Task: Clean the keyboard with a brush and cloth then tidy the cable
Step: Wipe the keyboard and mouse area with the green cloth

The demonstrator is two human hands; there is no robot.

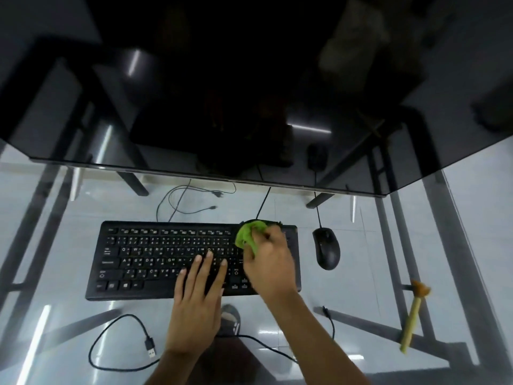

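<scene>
Wiping the keyboard with the cloth, cable not yet tidied.

Nearest, at 7 o'clock on the glass counter (361,273), the loose black USB cable (116,343) lies in an open loop; I judge it waits for the last step. The left hand (194,301) is open, fingers flat on the keys, holding the flat black plastic keyboard (155,259) in the centre. The right hand (270,262) is closed around a crumpled green cloth (248,236), pressing on the keyboard's far right corner, at 1 o'clock. The yellow-handled brush (413,315) lies aside at 4 o'clock, so wiping seems the step now; next, the cloth should sweep leftward over the rows. The dark monitor (249,93) farther away hides where the cables go.
</scene>
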